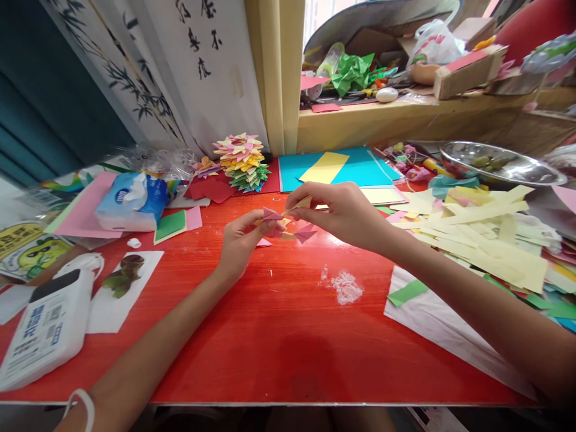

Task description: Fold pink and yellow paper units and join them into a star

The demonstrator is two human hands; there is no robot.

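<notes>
Above the middle of the red table, my left hand (243,243) pinches a small chain of folded pink and yellow paper pieces (305,234). My right hand (335,204) comes in from the right and pinches a yellow folded paper piece (297,206) against the pink one at my left fingertips. Whether the yellow piece is tucked into the pink one, I cannot tell. Behind my hands stands a layered stack of folded paper pieces (243,162) in pink, yellow, orange and green.
Yellow and green paper strips (486,234) heap up on the right beside a metal bowl (499,165). Blue sheets (360,168) lie at the back. On the left are a tissue pack (132,201), green paper squares (171,226) and a white box (49,327). White residue (346,288) marks the table (270,342).
</notes>
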